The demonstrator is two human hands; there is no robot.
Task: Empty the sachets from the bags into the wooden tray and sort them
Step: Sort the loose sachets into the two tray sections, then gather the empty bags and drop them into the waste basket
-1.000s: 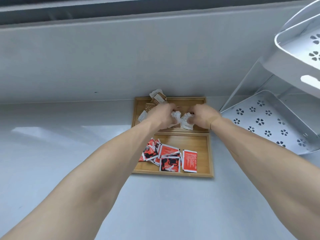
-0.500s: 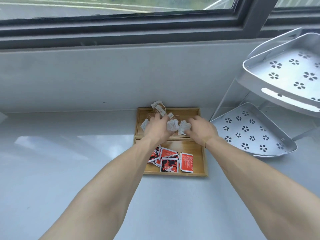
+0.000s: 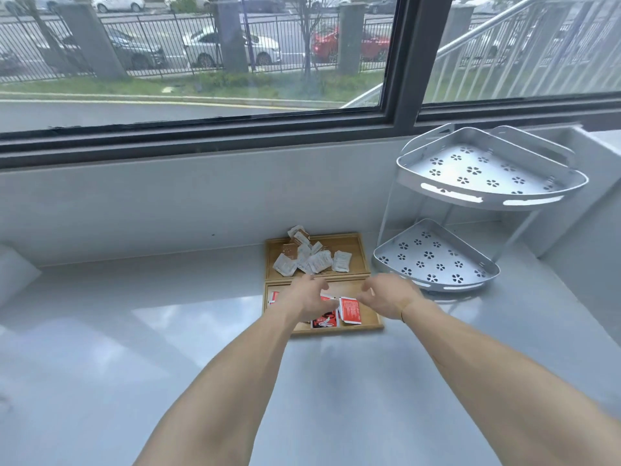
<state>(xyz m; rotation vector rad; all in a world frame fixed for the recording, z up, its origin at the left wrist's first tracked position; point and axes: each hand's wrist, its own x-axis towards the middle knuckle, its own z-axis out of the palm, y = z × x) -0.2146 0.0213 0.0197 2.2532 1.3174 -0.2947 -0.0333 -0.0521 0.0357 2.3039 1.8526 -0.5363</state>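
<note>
A wooden tray [image 3: 361, 260] with two compartments lies on the grey counter against the wall. Its far compartment holds a heap of white and brown sachets [image 3: 311, 258]. Red sachets [image 3: 349, 310] lie in its near compartment, partly hidden by my hands. My left hand [image 3: 307, 299] hovers over the near compartment with fingers spread and nothing in it. My right hand [image 3: 386, 295] hovers beside it over the tray's right part, fingers loosely apart and holding nothing. No bags are in view.
A silver two-tier corner rack [image 3: 470, 210] with flower-shaped holes stands just right of the tray. The grey wall and a window sill rise behind the tray. Bare grey counter [image 3: 134, 331] spreads to the left and toward me.
Both hands let go of the white sachets in the far compartment and drew back over the near one. The camera tilted up, so the window now shows.
</note>
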